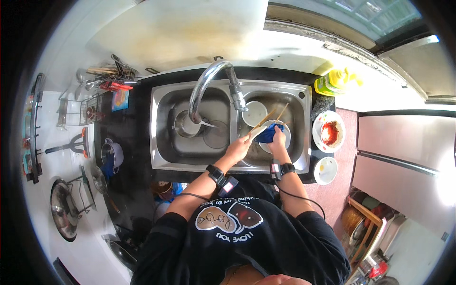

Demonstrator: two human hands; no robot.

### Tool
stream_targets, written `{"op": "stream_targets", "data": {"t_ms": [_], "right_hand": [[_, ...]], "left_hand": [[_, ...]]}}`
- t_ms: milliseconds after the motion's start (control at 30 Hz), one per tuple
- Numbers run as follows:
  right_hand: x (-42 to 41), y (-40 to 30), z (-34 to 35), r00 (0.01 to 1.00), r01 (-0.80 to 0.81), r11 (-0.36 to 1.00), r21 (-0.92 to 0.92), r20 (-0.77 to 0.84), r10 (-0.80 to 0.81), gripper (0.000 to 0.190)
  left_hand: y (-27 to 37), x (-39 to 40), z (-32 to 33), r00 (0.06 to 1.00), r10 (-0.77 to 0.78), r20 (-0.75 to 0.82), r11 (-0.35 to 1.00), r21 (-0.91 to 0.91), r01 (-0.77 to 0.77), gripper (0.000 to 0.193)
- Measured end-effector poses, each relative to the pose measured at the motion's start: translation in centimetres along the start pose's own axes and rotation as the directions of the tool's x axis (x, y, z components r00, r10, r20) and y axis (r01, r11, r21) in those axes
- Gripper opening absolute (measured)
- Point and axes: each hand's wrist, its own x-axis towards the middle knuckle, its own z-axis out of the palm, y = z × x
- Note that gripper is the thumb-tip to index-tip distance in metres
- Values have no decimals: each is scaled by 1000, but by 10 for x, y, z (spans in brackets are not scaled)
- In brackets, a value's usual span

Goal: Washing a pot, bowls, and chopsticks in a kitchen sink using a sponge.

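Note:
My left hand point(238, 149) grips a long pale utensil point(258, 133), perhaps a spoon, over the right basin of the stainless steel double sink point(233, 156). A blue cloth point(266, 135) is bunched in my right hand point(278, 139), against the utensil's far end. Wooden chopsticks point(266, 119) stick out just beyond my hands; whether my fingers hold any of them is unclear. Below the cloth sits a white bowl point(287, 139), partly covered by my right hand. Another white bowl point(254, 114) lies behind it in the same basin.
A chrome faucet point(205, 83) arches over the left basin, which holds a metal pot point(180, 125) and a round lid-like disc point(216, 134). Right of the sink stand a stained plate point(338, 139), a small dish point(326, 171) and a yellow-green bottle point(329, 83). A lavender pot point(115, 156) sits left.

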Motion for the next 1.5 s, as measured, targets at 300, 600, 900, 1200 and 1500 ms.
{"op": "stream_targets", "data": {"t_ms": [300,600,900,1200,1500], "right_hand": [[-102,8,27,663,746,216,-630,675,-322,38],[-72,-8,69,905,342,137,-930,286,-315,47],[-11,7,40,999,-30,973,-228,-33,23,36],[-87,13,57,933,-219,975,-27,285,218,37],[-73,-14,23,940,42,900,-434,323,111,11]], "left_hand": [[34,0,-10,913,-351,210,830,-382,407,11],[23,-18,-8,988,-115,99,975,-179,132,33],[45,-24,2,982,163,-94,975,168,-146,31],[54,-5,-13,976,138,-168,917,395,-61,28],[45,1,-18,992,19,125,965,256,-51,21]]}}
